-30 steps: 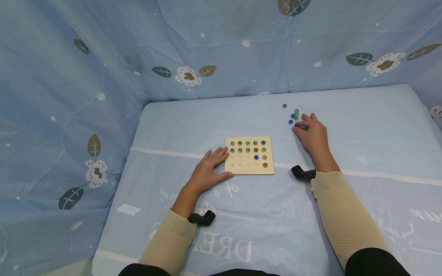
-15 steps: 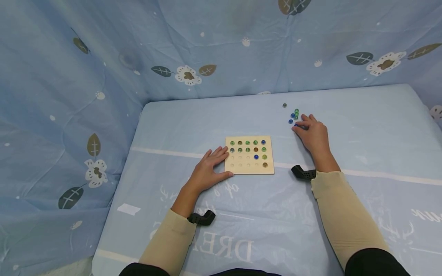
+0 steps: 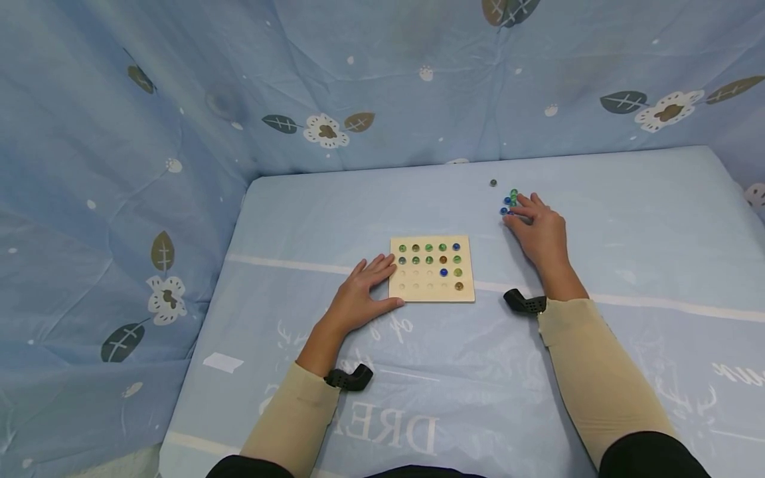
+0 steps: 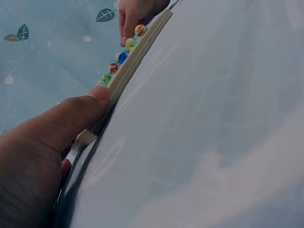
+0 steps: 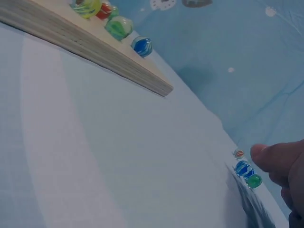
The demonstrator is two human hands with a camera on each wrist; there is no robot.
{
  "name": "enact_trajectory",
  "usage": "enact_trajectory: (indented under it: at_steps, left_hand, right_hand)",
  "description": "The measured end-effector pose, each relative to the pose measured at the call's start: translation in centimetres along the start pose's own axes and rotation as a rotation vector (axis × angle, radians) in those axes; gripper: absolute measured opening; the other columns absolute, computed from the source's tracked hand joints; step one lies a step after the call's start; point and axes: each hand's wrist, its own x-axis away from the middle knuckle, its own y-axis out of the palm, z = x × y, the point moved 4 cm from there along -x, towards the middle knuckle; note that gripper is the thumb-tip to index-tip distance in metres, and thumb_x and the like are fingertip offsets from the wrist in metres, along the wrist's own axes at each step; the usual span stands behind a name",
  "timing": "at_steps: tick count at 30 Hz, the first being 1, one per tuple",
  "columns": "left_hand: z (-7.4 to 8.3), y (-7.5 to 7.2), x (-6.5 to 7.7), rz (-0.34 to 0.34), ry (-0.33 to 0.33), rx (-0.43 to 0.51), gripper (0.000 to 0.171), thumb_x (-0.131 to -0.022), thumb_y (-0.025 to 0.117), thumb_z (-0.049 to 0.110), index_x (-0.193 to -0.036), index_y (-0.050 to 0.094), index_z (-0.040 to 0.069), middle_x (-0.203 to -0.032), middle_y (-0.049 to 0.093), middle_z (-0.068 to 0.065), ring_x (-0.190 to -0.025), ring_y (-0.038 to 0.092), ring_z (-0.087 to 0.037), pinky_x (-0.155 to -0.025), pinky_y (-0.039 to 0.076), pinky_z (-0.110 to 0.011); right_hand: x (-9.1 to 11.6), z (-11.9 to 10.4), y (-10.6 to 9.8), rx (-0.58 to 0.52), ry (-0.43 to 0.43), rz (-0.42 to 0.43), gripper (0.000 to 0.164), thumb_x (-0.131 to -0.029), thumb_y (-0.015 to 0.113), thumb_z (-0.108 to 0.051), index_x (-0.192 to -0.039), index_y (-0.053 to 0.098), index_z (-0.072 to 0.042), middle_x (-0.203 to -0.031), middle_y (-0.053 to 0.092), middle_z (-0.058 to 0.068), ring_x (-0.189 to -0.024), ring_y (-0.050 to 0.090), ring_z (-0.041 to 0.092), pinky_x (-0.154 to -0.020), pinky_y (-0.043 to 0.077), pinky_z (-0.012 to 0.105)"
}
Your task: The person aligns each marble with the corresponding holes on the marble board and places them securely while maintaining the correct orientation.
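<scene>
A pale wooden board (image 3: 416, 287) lies mid-table. Marbles fill its two far rows, and a few sit at the right of the nearer rows, where other dimples are bare. My left hand (image 3: 360, 295) rests at its left side, fingers fairly straight over the edge and thumb along the near edge. In the left wrist view the thumb (image 4: 97, 97) touches the board's side. Beyond the board to the right, my right hand (image 3: 542, 232) pinches a dark blue marble (image 3: 510, 213) between thumb and index finger, mostly hidden by them. Its other fingers are spread.
Loose marbles lie by the right fingertips, among them a blue marble (image 3: 504, 211) and a green marble (image 3: 514, 192). A brownish marble (image 3: 493, 182) sits apart, nearer the far edge. A white patch (image 3: 223, 362) marks the cloth at left. Patterned blue fabric (image 3: 388, 79) hangs behind the table.
My right thumb and index finger have shifted slightly away from me and left, closer to the loose marbles, and the dark blue marble moved with them. The left hand and board stay put.
</scene>
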Motion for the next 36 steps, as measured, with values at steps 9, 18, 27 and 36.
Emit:
enact_trajectory:
  at_steps: [9,18,27,36]
  left_hand:
    - [0.0,0.1,0.0,0.0,-0.011,-0.005,0.08,-0.08,0.079,0.047,-0.147,0.047,0.018,-0.156,0.037,0.009,-0.148,0.027,-0.012,-0.126,0.014,-0.037]
    - [-0.1,0.2,0.0,-0.004,-0.024,-0.01,0.081,-0.08,0.079,0.048,-0.147,0.047,0.018,-0.156,0.036,0.01,-0.148,0.027,-0.011,-0.126,0.014,-0.037]
    - [-0.1,0.0,0.1,0.0,-0.019,-0.008,0.081,-0.08,0.079,0.047,-0.148,0.047,0.018,-0.156,0.036,0.009,-0.148,0.027,-0.012,-0.126,0.015,-0.038]
    - [-0.1,0.1,0.0,-0.008,-0.029,-0.038,0.082,-0.081,0.076,0.051,-0.15,0.044,0.019,-0.159,0.033,0.009,-0.149,0.027,-0.011,-0.125,0.016,-0.039]
  right_hand:
    - [0.4,-1.5,0.7,-0.02,-0.106,-0.02,0.037,-0.092,0.071,-0.024,-0.121,0.07,-0.001,-0.145,0.053,0.006,-0.147,0.032,0.019,-0.123,0.023,0.046]
    - [1.7,-4.5,1.8,-0.049,-0.225,-0.1,0.034,-0.09,0.074,-0.021,-0.117,0.072,-0.001,-0.143,0.055,0.005,-0.146,0.034,0.019,-0.121,0.026,0.047]
    - [3.8,-7.5,4.2,-0.012,-0.393,-0.257,0.032,-0.089,0.075,-0.02,-0.115,0.073,-0.002,-0.142,0.056,0.007,-0.145,0.037,0.025,-0.121,0.027,0.048]
    - [5.6,-8.7,6.2,-0.019,-0.504,-0.467,0.029,-0.088,0.075,-0.019,-0.114,0.074,-0.004,-0.145,0.054,0.005,-0.147,0.032,0.026,-0.123,0.021,0.048]
